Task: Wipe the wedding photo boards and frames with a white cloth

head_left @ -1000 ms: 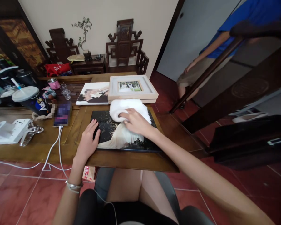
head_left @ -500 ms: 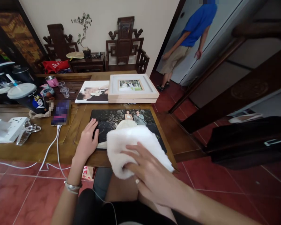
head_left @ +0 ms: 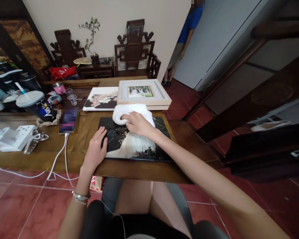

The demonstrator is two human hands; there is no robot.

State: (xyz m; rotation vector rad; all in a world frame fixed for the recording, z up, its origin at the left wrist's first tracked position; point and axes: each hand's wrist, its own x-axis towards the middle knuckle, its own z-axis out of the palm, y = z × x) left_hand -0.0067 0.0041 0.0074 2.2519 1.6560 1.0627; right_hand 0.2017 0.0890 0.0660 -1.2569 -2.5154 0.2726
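Note:
A dark glossy photo panel (head_left: 114, 137) lies flat on the wooden table (head_left: 139, 169), showing a pale, spread-out gown. My left hand (head_left: 97, 146) rests along the panel's left edge, fingers stretched out and thumb apart. In my right hand (head_left: 139, 124) is a fluffy white cloth (head_left: 134, 111), pressed on the far part of the panel. The cloth and hand cover the upper part of the picture. Just behind the cloth lie a framed photo (head_left: 144, 93) in a pale wood frame and a white-edged photo print (head_left: 101, 98).
To the left are a phone (head_left: 68, 121) with a white cable, a power strip (head_left: 22, 134), a clear hair claw (head_left: 36, 139) and a lidded cup (head_left: 37, 103). Small plastic cups (head_left: 72, 99) stand farther back. A person in blue (head_left: 193, 20) is by the doorway.
My right hand and the cloth have moved from the panel's near right side to its far edge, uncovering the gown. My left hand stays at the left edge. The person has moved left, partly behind the wall.

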